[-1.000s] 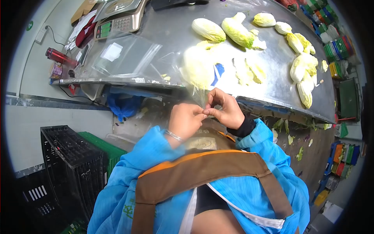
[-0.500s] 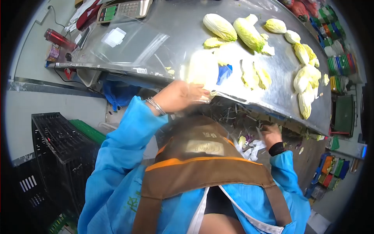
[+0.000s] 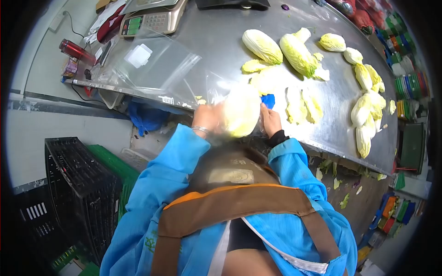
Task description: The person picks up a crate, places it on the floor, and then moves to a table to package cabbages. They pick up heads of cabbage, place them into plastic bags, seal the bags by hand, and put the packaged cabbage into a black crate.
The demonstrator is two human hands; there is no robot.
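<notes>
A pale napa cabbage is between my two hands at the near edge of the metal table, blurred by motion. My left hand is closed against its left side, with clear film around the fingers. On the other side my right hand grips at the cabbage's right flank, thumb upward, the other fingers partly hidden. A small blue piece lies just beyond that thumb. Loose yellow leaves rest to the right, and more leaves lie behind.
Several whole cabbages lie on the metal table, with a row along its right side. Clear plastic bags, a scale and a red flask are at left. Black crates stand on the floor.
My right hand has come up from below the table edge to the cabbage's right side. The cabbage has shifted toward me, and my left hand has moved left and around its side.
</notes>
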